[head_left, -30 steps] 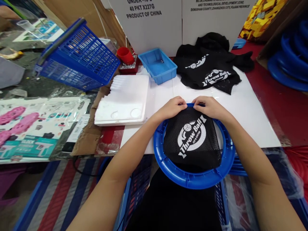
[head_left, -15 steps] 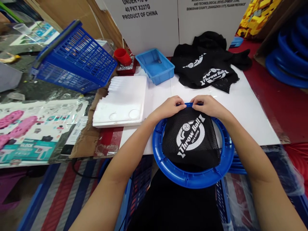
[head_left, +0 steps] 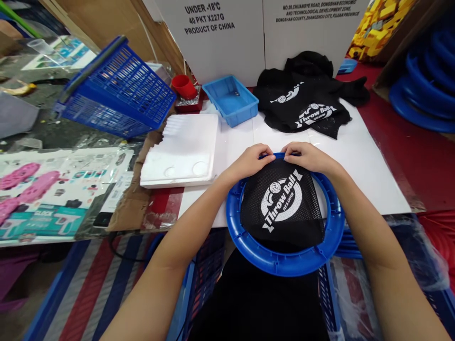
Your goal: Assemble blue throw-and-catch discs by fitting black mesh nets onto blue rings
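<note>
A blue plastic ring point(head_left: 284, 263) rests partly on the table's front edge and overhangs toward my body. Inside it lies a black mesh fabric piece point(head_left: 302, 222) with a white "Throw Ball" print. At the ring's far side my left hand point(head_left: 256, 160) and my right hand point(head_left: 304, 155) sit close together, fingers pinched at the rim where the mesh meets it. Both hands are closed there; the fingertips hide how much of the mesh edge lies between them. More black mesh pieces point(head_left: 305, 97) are piled beyond my right hand.
A light-blue tray point(head_left: 236, 113) with small bits stands behind a white foam block point(head_left: 181, 156). Left of them leans a blue basket point(head_left: 117, 90), near a red cup point(head_left: 184, 86). Blue rings point(head_left: 419, 106) are stacked at right. A printed white carton point(head_left: 227, 52) backs the table.
Both hands keep their pinch at the ring's far rim, almost unmoved. The whole view has shifted slightly; the ring and mesh look the same.
</note>
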Motion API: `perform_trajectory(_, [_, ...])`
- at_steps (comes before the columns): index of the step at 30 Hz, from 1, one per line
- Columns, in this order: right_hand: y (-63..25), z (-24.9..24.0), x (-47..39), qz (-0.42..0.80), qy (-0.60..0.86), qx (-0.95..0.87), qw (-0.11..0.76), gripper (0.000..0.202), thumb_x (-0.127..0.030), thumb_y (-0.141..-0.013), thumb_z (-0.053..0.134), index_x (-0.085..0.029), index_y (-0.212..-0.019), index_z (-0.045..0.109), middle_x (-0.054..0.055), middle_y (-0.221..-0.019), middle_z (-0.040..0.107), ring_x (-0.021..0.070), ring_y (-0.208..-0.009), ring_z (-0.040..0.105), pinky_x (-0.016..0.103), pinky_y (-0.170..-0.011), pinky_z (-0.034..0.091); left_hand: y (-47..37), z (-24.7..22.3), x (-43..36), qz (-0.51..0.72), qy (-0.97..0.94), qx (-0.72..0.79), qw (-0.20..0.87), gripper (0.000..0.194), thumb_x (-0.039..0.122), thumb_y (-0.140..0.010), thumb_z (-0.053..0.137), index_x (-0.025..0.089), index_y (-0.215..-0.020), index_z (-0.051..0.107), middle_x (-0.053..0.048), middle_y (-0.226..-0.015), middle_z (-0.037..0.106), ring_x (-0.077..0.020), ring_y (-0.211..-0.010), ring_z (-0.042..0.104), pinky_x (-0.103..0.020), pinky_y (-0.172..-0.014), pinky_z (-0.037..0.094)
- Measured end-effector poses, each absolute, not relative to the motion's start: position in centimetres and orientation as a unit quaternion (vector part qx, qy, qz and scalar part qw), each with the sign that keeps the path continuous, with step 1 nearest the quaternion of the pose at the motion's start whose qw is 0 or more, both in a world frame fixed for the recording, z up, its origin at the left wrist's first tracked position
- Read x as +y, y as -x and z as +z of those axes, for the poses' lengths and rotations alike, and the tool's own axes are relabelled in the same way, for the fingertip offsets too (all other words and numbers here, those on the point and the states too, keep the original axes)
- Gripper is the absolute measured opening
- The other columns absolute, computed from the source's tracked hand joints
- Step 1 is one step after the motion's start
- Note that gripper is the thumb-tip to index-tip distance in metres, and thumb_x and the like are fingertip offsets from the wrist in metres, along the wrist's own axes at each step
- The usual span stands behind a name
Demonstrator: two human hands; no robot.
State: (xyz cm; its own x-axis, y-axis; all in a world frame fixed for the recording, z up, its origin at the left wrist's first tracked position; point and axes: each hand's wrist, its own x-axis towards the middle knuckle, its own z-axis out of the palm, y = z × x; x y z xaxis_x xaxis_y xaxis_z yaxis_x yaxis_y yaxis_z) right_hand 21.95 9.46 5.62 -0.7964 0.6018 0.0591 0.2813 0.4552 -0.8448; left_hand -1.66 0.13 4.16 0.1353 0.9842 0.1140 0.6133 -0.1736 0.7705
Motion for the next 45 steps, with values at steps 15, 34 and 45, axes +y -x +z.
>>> perform_trajectory(15, [-22.0,5.0,9.6,0.434,0.255,-0.843,0.190,0.015,-0.035,-0.089,0.066,-0.022,-0.086,0.073,0.009,-0.120,0.079,0.0292,-0.111,0.072,0.050,-0.107,0.053,1.7,4.8,-0.3,0.323,-0.747,0.518,0.262,0.012,0.028,-0.098,0.067,0.022,-0.092,0.075,-0.008,-0.118,0.072,-0.0242,-0.114,0.069,-0.045,-0.109,0.052])
perform_trajectory(34, [-26.4,6.7,10.6,0.358,0.241,-0.889,0.152,0.029,-0.045,-0.094,0.070,-0.029,-0.116,0.079,0.008,-0.129,0.076,0.0344,-0.123,0.068,0.055,-0.115,0.050,3.1,7.3,-2.2,0.151,-0.761,0.621,0.112,0.019,0.039,-0.099,0.066,0.021,-0.100,0.070,-0.009,-0.111,0.068,-0.0246,-0.089,0.067,-0.041,-0.083,0.055])
perform_trajectory(45, [-24.3,5.6,9.7,0.325,0.228,-0.897,0.195,0.023,-0.042,-0.100,0.064,-0.025,-0.098,0.079,0.010,-0.121,0.078,0.0334,-0.116,0.071,0.052,-0.107,0.054,0.2,5.2,-0.9,0.232,-0.829,0.499,0.100,0.025,0.032,-0.109,0.056,0.020,-0.124,0.073,-0.010,-0.128,0.074,-0.0272,-0.121,0.067,-0.045,-0.106,0.051])
